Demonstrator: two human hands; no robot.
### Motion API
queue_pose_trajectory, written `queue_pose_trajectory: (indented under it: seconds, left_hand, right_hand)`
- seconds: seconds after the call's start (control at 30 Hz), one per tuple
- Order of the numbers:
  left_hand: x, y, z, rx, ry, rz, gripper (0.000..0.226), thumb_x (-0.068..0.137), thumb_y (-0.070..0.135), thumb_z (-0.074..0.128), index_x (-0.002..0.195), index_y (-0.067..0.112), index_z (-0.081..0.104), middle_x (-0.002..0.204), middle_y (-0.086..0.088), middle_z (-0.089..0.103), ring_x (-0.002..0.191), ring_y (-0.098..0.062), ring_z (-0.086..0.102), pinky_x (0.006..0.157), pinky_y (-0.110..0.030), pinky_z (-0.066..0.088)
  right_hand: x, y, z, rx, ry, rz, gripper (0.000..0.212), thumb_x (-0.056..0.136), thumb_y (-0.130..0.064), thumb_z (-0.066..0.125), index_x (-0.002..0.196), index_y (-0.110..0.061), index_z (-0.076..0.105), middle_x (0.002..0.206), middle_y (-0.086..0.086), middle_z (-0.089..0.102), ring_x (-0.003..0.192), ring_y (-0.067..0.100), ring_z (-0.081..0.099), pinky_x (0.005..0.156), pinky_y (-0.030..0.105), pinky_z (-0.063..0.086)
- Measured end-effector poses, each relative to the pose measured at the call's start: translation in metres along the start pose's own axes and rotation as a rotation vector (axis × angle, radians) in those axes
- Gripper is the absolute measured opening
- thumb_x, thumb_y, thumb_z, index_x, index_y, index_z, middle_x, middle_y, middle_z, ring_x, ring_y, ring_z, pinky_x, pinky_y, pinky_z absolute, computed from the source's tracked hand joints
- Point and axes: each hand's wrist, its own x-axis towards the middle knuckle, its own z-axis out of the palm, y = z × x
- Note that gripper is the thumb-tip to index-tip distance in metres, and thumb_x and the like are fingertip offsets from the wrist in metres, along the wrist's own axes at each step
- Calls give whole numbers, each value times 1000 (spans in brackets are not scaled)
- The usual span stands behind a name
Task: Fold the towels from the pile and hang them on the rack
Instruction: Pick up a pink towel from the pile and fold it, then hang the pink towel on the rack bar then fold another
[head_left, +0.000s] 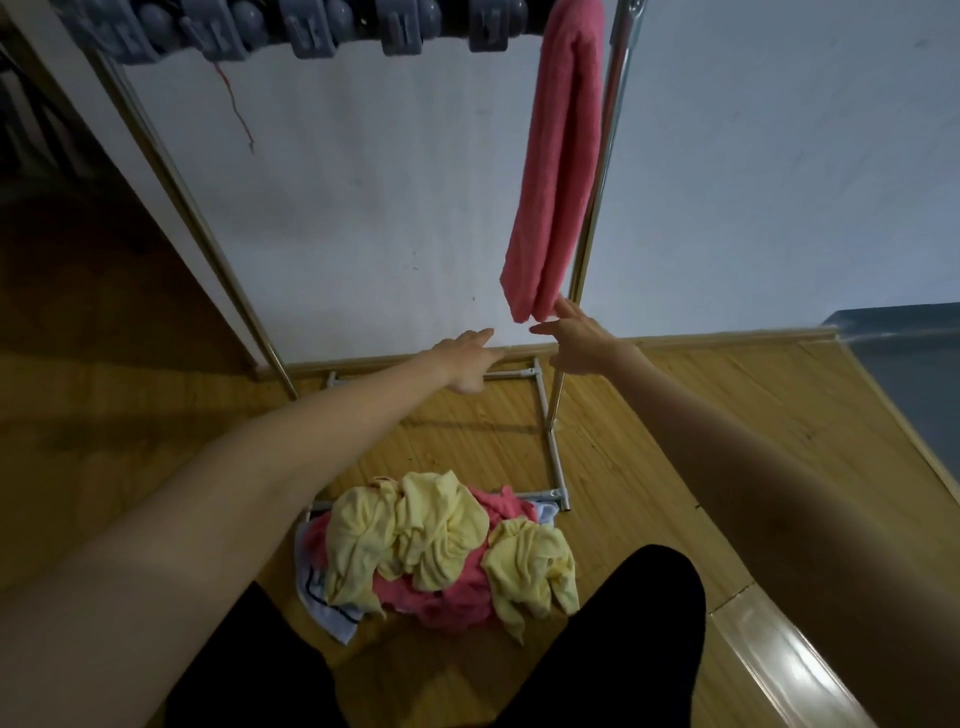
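Wooden floor (649, 467) lies open between pile (441, 551) and rack (602, 156).

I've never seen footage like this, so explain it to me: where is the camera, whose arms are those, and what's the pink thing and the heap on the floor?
There is one picture, from a camera worn on a person's head, looking forward and down, so the arms are the wearer's own. The left hand is open and holds nothing. The right hand is open too, fingertips at the bottom edge of a folded pink towel hanging on a metal rack. On the wooden floor lies the pile of crumpled yellow, pink and white towels waiting to be folded.
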Motion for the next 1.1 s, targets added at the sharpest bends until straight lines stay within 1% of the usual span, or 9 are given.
queue_pose_trajectory:
  seconds: [0.03,0.1,0.23,0.37,0.5,0.63,0.77,0.97,1.1]
  left_hand:
    - [-8,-2,4,-7,-18,-19,76,87,8,52,152,25,16,161,-9,-2,146,-30,9,112,-44,31]
    - [-25,-5,11,-36,-18,-54,75,88,8,51,152,23,15,160,-10,0,146,-31,11,113,-44,30]
    - [-67,-11,34,-151,39,-120,72,93,18,49,153,21,10,160,-10,3,146,-32,10,115,-44,25]
    - [-110,-16,68,-177,85,-211,71,96,41,45,153,23,7,161,-8,3,146,-31,10,116,-47,22]
    - [-147,-25,108,-229,58,-287,70,97,48,40,153,25,5,160,-10,0,147,-32,5,117,-48,14]
    - [-168,-39,148,-283,-11,-349,71,96,50,41,153,28,4,161,-8,0,147,-33,3,117,-49,14]
    - [-174,-47,190,-346,-62,-396,71,96,50,40,153,26,4,161,-8,1,146,-33,7,117,-50,16]
    - [-166,-42,248,-428,-123,-360,66,98,38,44,153,19,11,160,-7,8,146,-31,12,114,-49,24]
    - [-139,-30,284,-477,-140,-317,62,97,32,47,150,13,22,156,-9,19,142,-31,23,110,-45,32]
  right_hand:
    - [-5,-3,4,3,-30,42,66,81,-4,57,143,-18,40,158,15,-1,147,29,3,115,45,26]
    - [-14,-8,14,24,-69,113,67,83,-5,57,145,-19,36,158,19,-7,147,31,-2,115,47,25]
    - [-40,-27,41,93,-93,154,69,86,-11,61,148,-13,29,158,20,0,147,30,3,117,45,22]
    - [-67,-61,76,85,-105,126,74,90,-33,61,149,-13,23,157,18,11,146,31,9,116,47,21]
    - [-88,-93,115,79,-179,107,79,91,-45,56,151,-15,15,157,20,10,146,31,8,116,47,21]
    - [-101,-117,151,67,-277,105,81,90,-46,56,152,-18,12,158,20,5,146,34,9,115,50,22]
    - [-110,-128,185,95,-336,116,79,93,-45,53,152,-16,10,158,19,3,146,34,7,117,46,19]
    - [-119,-133,241,152,-384,76,76,92,-34,57,151,-10,16,154,20,20,144,31,16,113,46,21]
    - [-114,-124,287,237,-461,138,70,92,-27,59,148,-8,22,149,19,31,139,34,28,109,43,30]
